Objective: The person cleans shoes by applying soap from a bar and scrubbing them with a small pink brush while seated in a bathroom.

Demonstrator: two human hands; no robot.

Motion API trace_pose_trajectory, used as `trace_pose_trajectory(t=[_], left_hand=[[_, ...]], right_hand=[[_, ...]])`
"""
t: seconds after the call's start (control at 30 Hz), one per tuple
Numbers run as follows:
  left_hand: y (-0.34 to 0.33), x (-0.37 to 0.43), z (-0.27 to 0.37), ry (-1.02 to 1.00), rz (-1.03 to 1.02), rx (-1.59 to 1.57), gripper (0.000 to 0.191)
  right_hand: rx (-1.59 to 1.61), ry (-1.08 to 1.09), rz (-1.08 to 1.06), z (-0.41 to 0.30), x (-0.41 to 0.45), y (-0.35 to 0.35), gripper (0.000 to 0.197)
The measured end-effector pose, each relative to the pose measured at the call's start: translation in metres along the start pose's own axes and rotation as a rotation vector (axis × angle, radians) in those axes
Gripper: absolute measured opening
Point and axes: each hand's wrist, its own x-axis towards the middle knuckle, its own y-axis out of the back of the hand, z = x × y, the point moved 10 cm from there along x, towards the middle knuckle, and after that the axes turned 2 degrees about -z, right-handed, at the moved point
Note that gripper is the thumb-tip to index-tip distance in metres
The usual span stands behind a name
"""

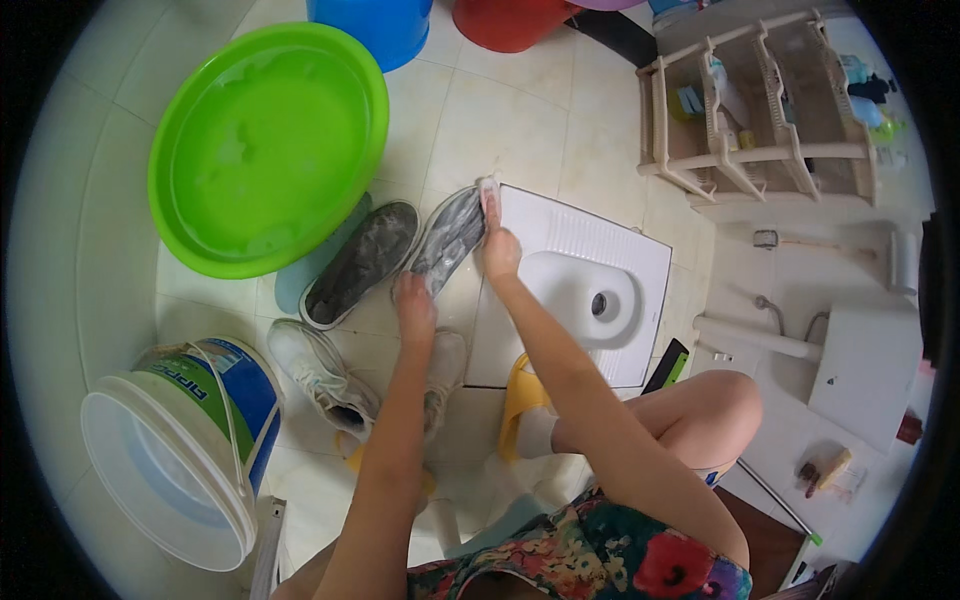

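Note:
A dark grey shoe with a pale edge, streaked with white suds, lies slanted between my hands. My left hand grips its near end. At the far end, my right hand is closed at the shoe's edge, with pale foam about the fingertips; whether a small object is also in those fingers is unclear. A matching dark shoe lies just left, wet and apart from both hands. Closer to me stand a white lace-up shoe and a second white shoe, partly hidden by my left arm.
A big green basin holds sudsy water at upper left. Below it a white plastic bucket leans on its side. The squat toilet is right of my hands, beyond it a beige shelf rack. Blue and red buckets stand at the back.

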Motion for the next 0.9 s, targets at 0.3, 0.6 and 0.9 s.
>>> trace_pose_trajectory(t=[0.3, 0.6, 0.9], left_hand=[[0.004, -0.001, -0.001, -0.027, 0.074, 0.065, 0.023], [0.007, -0.002, 0.002, -0.076, 0.071, 0.043, 0.016], [0.005, -0.024, -0.006, 0.095, -0.075, -0.167, 0.015]], right_hand=[[0.144, 0.137, 0.020, -0.021, -0.020, 0.000, 0.066], [0.510, 0.510, 0.155, -0.081, -0.076, 0.020, 0.068], [0.229, 0.200, -0.070, -0.036, -0.023, -0.023, 0.057]])
